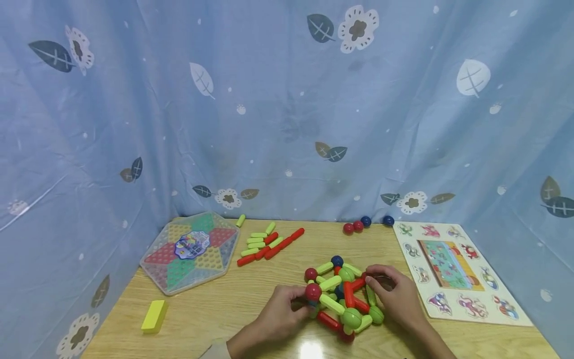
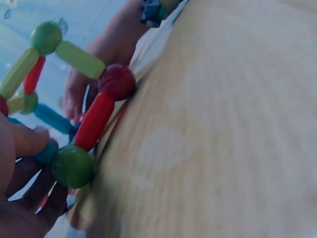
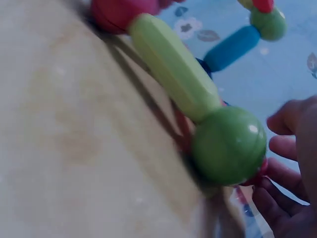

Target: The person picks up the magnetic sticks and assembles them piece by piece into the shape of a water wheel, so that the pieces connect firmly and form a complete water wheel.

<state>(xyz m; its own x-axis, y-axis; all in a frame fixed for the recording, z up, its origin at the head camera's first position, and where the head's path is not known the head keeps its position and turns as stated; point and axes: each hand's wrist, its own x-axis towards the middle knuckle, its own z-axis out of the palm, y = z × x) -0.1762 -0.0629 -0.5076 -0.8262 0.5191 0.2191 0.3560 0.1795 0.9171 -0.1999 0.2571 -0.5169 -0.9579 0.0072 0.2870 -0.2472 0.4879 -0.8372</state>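
Note:
A frame of magnetic rods and balls (image 1: pixel 331 283) in yellow-green, red and blue stands on the wooden table, between both hands. At its left corner my left hand (image 1: pixel 287 309) pinches a short blue rod (image 2: pixel 47 152) between thumb and fingers, close beside a green ball (image 2: pixel 72 166). Over at the right corner, my right hand (image 1: pixel 398 294) has thumb and fingertips at the end of a red rod (image 1: pixel 358 284). In the right wrist view, its fingers (image 3: pixel 277 203) reach behind a large green ball (image 3: pixel 229 145), which hides part of the contact.
Loose yellow-green and red rods (image 1: pixel 278 247) lie behind the frame. Red and dark blue balls (image 1: pixel 358 226) sit along the back edge. A hexagonal checker board (image 1: pixel 179 271) and a yellow block (image 1: pixel 154 316) are at left, a wooden picture puzzle (image 1: pixel 448 302) at right. A blue curtain (image 1: pixel 287 124) surrounds the table.

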